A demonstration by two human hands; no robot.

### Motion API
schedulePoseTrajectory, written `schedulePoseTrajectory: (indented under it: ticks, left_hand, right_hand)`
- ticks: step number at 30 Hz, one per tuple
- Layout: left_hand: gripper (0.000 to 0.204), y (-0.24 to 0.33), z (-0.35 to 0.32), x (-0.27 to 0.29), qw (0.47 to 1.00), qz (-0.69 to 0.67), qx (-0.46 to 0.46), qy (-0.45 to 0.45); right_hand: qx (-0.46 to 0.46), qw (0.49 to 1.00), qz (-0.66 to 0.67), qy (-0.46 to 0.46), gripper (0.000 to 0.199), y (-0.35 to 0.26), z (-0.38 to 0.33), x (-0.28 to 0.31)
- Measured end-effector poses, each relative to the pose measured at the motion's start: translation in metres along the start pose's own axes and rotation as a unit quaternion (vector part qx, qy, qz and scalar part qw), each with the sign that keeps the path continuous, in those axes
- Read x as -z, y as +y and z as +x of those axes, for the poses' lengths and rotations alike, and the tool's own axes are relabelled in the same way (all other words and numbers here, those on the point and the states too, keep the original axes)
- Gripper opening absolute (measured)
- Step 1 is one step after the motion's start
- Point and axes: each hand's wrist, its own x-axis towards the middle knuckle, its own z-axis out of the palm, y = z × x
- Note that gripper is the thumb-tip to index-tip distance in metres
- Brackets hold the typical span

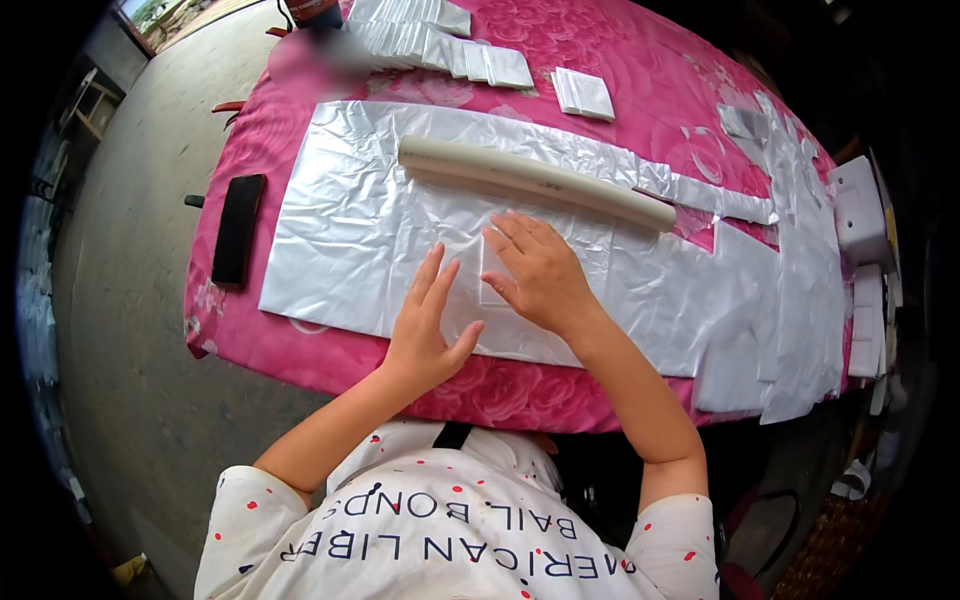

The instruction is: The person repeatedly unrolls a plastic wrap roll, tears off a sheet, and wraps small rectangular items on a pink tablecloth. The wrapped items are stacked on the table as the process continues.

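A wide layer of silvery-white plastic sheeting (340, 220) lies across the table in front of me. My left hand (428, 320) is over its near part, thumb and fingers apart, with nothing held. Beside it, my right hand (538, 272) is open, palm down, fingers stretched toward the far side. Partly under the right hand is a small white square (491, 282), apparently folded plastic; most of it is hidden. Whether either palm presses on the sheeting, I cannot tell. Just beyond my fingers, a long off-white tube (540, 180) rests slantwise on the sheeting.
A pink floral cloth (520, 395) covers the table. At the left edge lies a black phone (238, 230). Folded white plastic packets (440, 50) stand in rows at the back, with a smaller stack (582, 94) to their right. Loose plastic pieces (800, 300) hang over the right end.
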Motion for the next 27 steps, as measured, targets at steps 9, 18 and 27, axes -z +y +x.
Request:
schedulePoseTrajectory:
  ticks: [9, 18, 27]
  left_hand:
    - [0.029, -0.026, -0.152, 0.073, 0.711, -0.426, 0.559, -0.026]
    - [0.028, -0.032, -0.167, 0.070, 0.778, -0.402, 0.480, 0.056]
    - [0.035, 0.000, -0.085, 0.103, 0.994, 0.019, 0.101, 0.030]
  right_hand:
    - [-0.009, 0.980, 0.172, -0.101, 0.072, -0.129, -0.011, -0.071]
    - [0.143, 0.942, 0.242, -0.184, 0.057, -0.190, -0.005, -0.088]
    - [0.101, 0.959, 0.261, -0.041, 0.005, -0.069, 0.035, -0.008]
